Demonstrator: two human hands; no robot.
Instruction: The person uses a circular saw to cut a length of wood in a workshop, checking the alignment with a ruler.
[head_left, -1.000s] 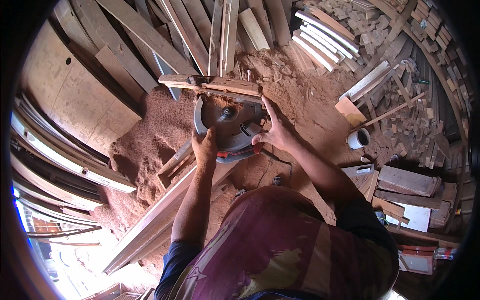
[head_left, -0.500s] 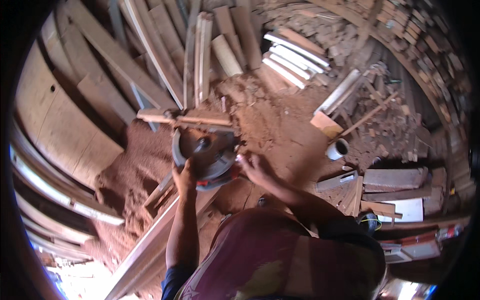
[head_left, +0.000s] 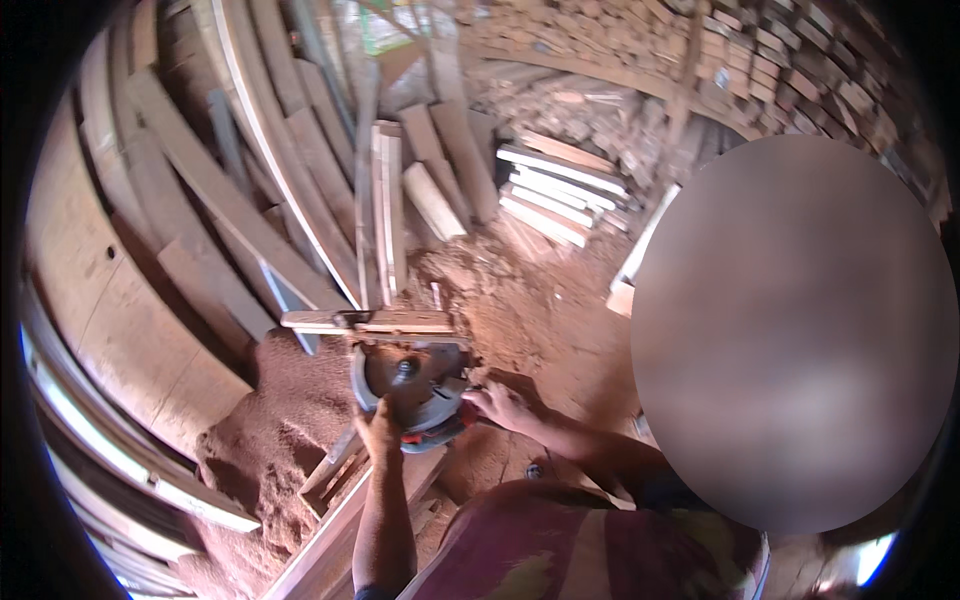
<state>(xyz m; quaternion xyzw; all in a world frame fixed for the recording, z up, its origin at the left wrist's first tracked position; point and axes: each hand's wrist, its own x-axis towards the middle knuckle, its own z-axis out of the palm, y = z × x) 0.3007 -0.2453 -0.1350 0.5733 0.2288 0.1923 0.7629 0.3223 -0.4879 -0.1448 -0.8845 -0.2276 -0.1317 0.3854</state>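
Note:
A round grey power saw (head_left: 437,411) with a dark central knob and red parts rests at the centre, atop timber. My left hand (head_left: 380,432) closes on its near left rim, thumb uppermost. On the opposite side, my right hand (head_left: 503,408) has its fingers bent against the red part; what lies beneath the fingertips is hidden. Just beyond the saw, a short wooden strip (head_left: 405,321) lies crosswise. Long pale timber (head_left: 330,540) runs from under the saw toward the lower left.
Long boards (head_left: 190,190) lean along the left and far side. A reddish sawdust heap (head_left: 290,400) lies left of the saw. White-edged battens (head_left: 560,195) are stacked farther off. Wood offcuts (head_left: 780,50) pile at the far right. A big blurred oval hides the right side.
The view has tilted, so the saw and both hands sit lower in the picture. Both hands stay at the saw. The blurred oval has appeared on the right.

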